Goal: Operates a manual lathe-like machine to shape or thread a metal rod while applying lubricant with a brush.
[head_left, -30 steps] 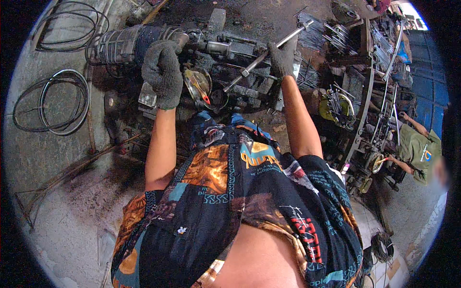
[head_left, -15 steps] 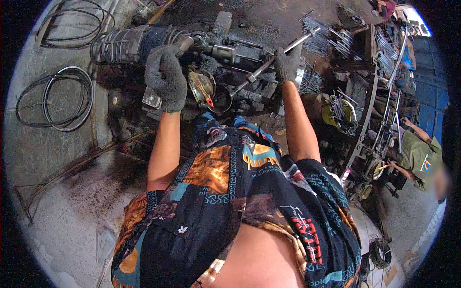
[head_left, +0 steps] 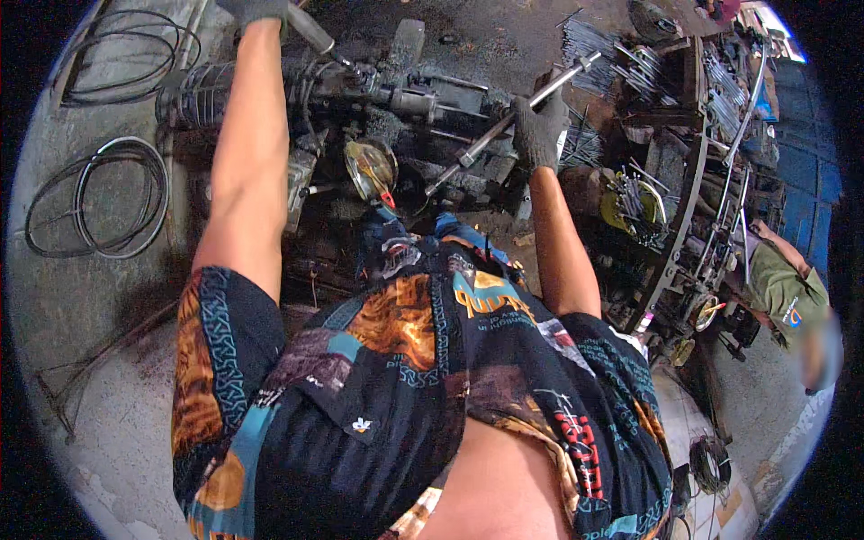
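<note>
A grey knitted glove covers my left hand (head_left: 255,9), which is cut off by the upper edge of the head view at the far left. It is closed at the far end of a thick metal lever handle (head_left: 311,32); the fingertips are out of sight. The lever reaches down to the dark, greasy machine (head_left: 396,101). My right hand (head_left: 542,130), gloved too, is closed around a long metal bar (head_left: 504,126) slanting from near the machine's front up to the right. A collar (head_left: 467,158) sits on this bar. A round tin (head_left: 371,169) with a red-tipped brush (head_left: 385,195) stands between my arms.
Bundled metal rods (head_left: 594,67) lie at the back right. A yellow container (head_left: 633,205) of short metal pieces stands nearer. Beyond a long rail (head_left: 688,207), a person in a green shirt (head_left: 781,283) works. Coiled hoses (head_left: 99,198) hang at left.
My left hand has moved far forward and to the left, and the lever handle has swung away with it. My right hand stays on the bar, nearly in place.
</note>
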`<action>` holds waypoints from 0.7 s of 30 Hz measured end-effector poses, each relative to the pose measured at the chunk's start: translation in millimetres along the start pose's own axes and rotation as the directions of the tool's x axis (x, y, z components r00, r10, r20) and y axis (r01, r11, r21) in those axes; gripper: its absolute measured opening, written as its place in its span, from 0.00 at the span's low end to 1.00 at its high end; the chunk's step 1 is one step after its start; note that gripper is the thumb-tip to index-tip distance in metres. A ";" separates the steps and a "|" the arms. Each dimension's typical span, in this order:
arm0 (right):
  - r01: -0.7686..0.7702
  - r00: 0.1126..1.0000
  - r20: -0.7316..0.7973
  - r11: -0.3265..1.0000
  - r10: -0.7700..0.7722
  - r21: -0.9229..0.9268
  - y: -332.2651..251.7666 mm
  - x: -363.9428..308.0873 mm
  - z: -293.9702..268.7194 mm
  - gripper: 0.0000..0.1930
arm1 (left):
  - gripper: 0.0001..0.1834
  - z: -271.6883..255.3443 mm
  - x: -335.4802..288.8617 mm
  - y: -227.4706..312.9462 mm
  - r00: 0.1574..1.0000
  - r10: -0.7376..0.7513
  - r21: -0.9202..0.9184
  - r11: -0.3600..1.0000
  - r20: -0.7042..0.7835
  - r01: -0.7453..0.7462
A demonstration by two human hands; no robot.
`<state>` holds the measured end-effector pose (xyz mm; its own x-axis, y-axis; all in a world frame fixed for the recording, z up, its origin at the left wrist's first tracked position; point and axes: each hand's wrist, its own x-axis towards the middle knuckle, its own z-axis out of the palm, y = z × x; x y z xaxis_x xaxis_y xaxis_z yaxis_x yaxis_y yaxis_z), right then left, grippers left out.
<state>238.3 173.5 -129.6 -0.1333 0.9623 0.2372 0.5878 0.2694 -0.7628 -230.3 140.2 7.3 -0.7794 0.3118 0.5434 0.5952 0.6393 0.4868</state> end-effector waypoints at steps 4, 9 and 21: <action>-0.384 0.922 0.168 0.876 0.348 0.291 -1.0 -4.9 -4.5 0.37 | 0.28 -9.6 -13.9 16.9 0.983 0.151 -0.190 0.967 -0.102 -0.169; -0.294 0.956 0.103 0.922 0.276 0.251 -7.6 -1.4 -4.2 0.35 | 0.21 -27.8 -15.7 32.9 0.984 -0.028 -0.595 0.793 0.179 0.131; -0.136 0.990 0.007 0.944 0.140 0.301 40.6 18.9 15.1 0.11 | 0.17 -60.2 -117.9 138.3 0.784 0.540 -0.726 0.665 0.306 -0.175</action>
<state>247.6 203.2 -165.1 -0.0553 0.9908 0.1233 0.3326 0.1347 -0.9334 -44.4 149.6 51.7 -0.3494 0.8049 0.4796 0.6740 -0.1396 0.7254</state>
